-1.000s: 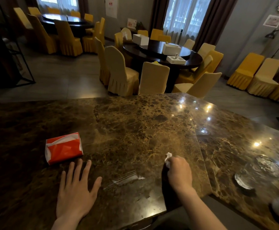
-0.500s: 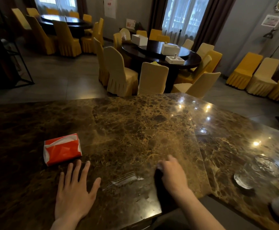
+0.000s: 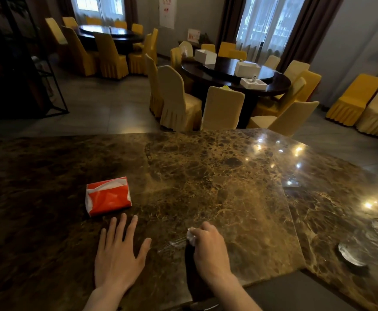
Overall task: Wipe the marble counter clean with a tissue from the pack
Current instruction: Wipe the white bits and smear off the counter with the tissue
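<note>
A brown marble counter [image 3: 217, 176] fills the lower half of the view. On its left lies a red and white tissue pack [image 3: 108, 195], torn open on top. My left hand [image 3: 118, 257] rests flat on the counter just below the pack, fingers spread. My right hand [image 3: 210, 250] is closed around a crumpled white tissue [image 3: 191, 236], which pokes out at the thumb side and presses on the marble. A wet streak [image 3: 171, 244] glints between my two hands.
A glass ashtray [image 3: 361, 248] sits on the counter at the far right. The counter's near edge steps back below my right forearm. Beyond the counter stand round dark dining tables [image 3: 235, 77] ringed by yellow-covered chairs [image 3: 179, 102].
My right hand with the tissue has slid left across the marble, closer to the wet streak and my left hand. The left hand and the pack have stayed put.
</note>
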Demonstrator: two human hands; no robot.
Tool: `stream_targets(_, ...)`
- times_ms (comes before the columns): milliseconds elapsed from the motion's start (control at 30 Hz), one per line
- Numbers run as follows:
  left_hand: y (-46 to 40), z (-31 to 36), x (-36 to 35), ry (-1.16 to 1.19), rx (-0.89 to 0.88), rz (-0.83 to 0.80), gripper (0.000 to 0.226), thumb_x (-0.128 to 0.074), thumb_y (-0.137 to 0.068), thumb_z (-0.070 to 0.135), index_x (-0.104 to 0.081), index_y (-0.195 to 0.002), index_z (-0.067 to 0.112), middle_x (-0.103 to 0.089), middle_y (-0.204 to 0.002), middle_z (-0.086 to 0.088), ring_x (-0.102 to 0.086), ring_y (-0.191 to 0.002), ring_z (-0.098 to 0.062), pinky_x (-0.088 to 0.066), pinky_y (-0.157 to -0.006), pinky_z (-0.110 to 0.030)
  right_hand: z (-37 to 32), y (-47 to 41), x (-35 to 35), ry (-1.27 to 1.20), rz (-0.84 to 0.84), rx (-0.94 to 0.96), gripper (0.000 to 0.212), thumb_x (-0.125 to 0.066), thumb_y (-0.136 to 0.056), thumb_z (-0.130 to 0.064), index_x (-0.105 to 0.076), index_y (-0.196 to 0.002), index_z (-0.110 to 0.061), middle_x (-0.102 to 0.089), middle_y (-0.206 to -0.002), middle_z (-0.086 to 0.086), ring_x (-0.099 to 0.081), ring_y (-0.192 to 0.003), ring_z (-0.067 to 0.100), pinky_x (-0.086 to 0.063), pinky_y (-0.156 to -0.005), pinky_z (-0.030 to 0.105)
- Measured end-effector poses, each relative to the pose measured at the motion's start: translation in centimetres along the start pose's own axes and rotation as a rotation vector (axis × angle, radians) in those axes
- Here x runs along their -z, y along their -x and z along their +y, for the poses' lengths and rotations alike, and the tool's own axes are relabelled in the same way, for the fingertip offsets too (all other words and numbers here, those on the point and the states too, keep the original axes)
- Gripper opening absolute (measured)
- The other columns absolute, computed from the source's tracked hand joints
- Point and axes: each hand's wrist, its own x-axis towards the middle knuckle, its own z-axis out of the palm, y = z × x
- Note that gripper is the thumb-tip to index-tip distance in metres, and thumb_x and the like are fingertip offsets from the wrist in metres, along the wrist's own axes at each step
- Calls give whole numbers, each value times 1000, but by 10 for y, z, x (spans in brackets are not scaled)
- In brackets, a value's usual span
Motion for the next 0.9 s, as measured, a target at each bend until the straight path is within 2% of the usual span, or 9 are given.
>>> stream_targets(100, 2, -11, 1, -34, 19, -8, 90, -4, -86, 83, 1, -162, 34, 3, -172, 1, 10, -157, -20, 2, -128, -43, -43, 8, -22, -20, -74, 109, 23, -61, -95, -8, -69, -111, -22, -55, -99, -4, -50, -95, 16, -40, -73, 25)
stream_targets(233, 4, -22, -2, -38, 37, 8, 97, 15, -78, 82, 3, -161, 34, 5, -172, 0, 13, -156, -20, 2, -128, -46, -79, 19, -43, 48, -207, 204, 22, -56, -94, -6, -64, -113, -14, -55, -108, 3, -47, -104, 22, -45, -71, 33)
stream_targets(333, 5, -22, -4, -35, 45, 18, 91, 11, -83, 79, 2, -161, 34, 3, -172, 2, 13, -156, -19, 3, -128, -45, -58, 11, -31, 99, -136, 143, 18, -59, -93, -10, -66, -107, -19, -55, -107, -1, -47, -104, 19, -45, -70, 31)
stream_targets(500, 5, -22, -4, -19, 32, 27, 87, 6, -87, 77, -2, -162, 34, 1, -172, 2, 11, -157, -21, 4, -128, -45, 16, -14, 16, 199, -1, -93, 17, -61, -93, -6, -72, -94, -19, -57, -96, -4, -53, -95, 19, -43, -75, 28)
stream_targets(600, 6, -19, -6, -45, 33, 24, 83, 6, -89, 74, 2, -162, 34, 4, -172, 1, 14, -156, -22, 5, -128, -46, 11, -14, 11, 204, 34, -123, 17, -60, -93, -3, -71, -91, -16, -58, -93, -3, -52, -90, 18, -40, -69, 26)
stream_targets(667, 5, -18, -5, -44, 38, 26, 83, 7, -89, 73, 3, -162, 34, 5, -172, 1, 15, -156, -21, 5, -128, -46, -17, -8, -5, 159, 13, -47, 19, -60, -90, -1, -70, -95, -17, -59, -97, -2, -52, -93, 17, -36, -69, 23)
stream_targets(767, 5, -18, -5, -67, 35, 14, 86, 11, -86, 73, 4, -162, 33, 6, -172, 0, 15, -156, -22, 5, -128, -46, -47, 7, -29, 119, -66, 108, 20, -60, -91, -5, -68, -105, -16, -59, -103, -1, -50, -99, 17, -42, -68, 26)
stream_targets(833, 5, -20, -4, -53, 35, 21, 86, 10, -86, 74, 3, -162, 33, 5, -172, 1, 14, -156, -21, 5, -128, -46, -45, 9, -27, 128, -112, 187, 25, -59, -90, -4, -67, -110, -17, -58, -101, -2, -50, -98, 18, -40, -63, 28)
stream_targets(900, 4, -21, -4, -48, 38, 20, 85, 6, -88, 75, 2, -162, 33, 4, -172, 1, 14, -156, -21, 4, -128, -46, -27, 4, -14, 148, -104, 153, 27, -60, -89, -3, -69, -105, -23, -54, -94, -6, -50, -96, 17, -35, -64, 25)
